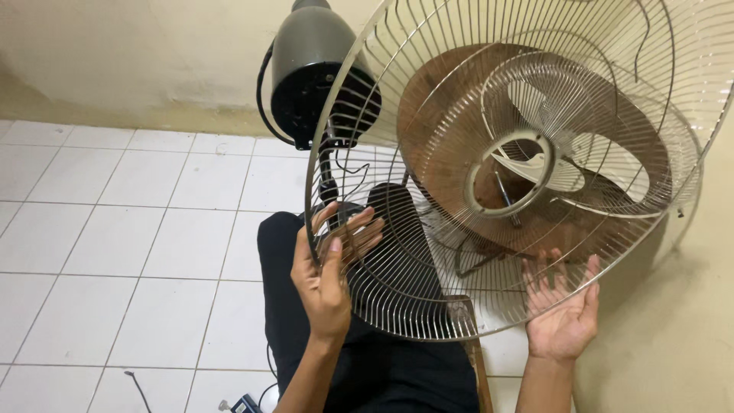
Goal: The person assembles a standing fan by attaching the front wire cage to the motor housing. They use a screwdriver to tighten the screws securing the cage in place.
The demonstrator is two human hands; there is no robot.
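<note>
Holding a round wire fan guard (428, 252) up in front of the fan, tilted, its rim running from lower left to upper right. Gripped at the left rim by the left hand (329, 264), fingers curled over the wires and thumb laid along the edge, so clamped on the guard. Supported under the lower right rim by the right hand (562, 306), palm up and fingers spread wide, touching the wires but not closed round them. Seen through the guard: pale fan blades (566, 145) around a centre hub, with a second, rear guard (673, 138) behind them. Stood just behind the upper left rim: the dark motor housing (310, 69) on its stem, a black cable looping beside it. Spread beneath it all: a white tiled floor (130, 222), with dark trousers (382, 367) directly under the guard. Rose beyond the tiles and at the right: a cream wall (138, 53).
</note>
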